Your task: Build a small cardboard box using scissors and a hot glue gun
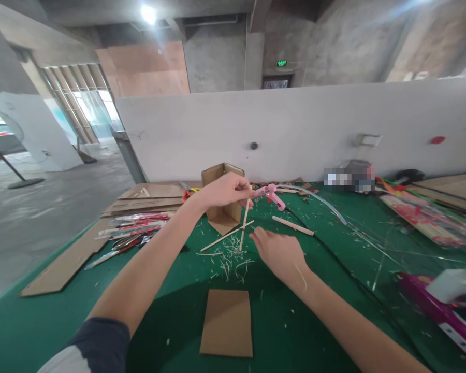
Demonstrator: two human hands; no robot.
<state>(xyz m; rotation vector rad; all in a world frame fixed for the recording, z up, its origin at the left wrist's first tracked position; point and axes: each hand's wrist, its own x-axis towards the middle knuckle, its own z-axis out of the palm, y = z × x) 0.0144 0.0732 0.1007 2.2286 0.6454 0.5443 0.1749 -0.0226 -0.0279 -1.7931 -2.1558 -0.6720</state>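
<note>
My left hand (230, 190) pinches the upper end of a thin wooden stick (244, 230), which slants down to a heap of pale shavings (229, 261). A second thin stick (221, 239) lies across behind it. My right hand (277, 251) is just right of the held stick, its fingers curled and close together; whether anything small is between them is hidden. Behind my left hand stands a folded cardboard piece (223, 220). A pink glue gun (274, 197) lies beyond my hands. Nearer me, a flat cardboard square (226, 324) rests on the green table (303, 331).
Packaged tools (135, 228) and cardboard sheets (68, 256) lie at the left. A light stick (293, 226) and a black cable (345, 269) are at the right, with a purple device (437, 305) by the right edge. A white wall (225, 129) stands behind the table.
</note>
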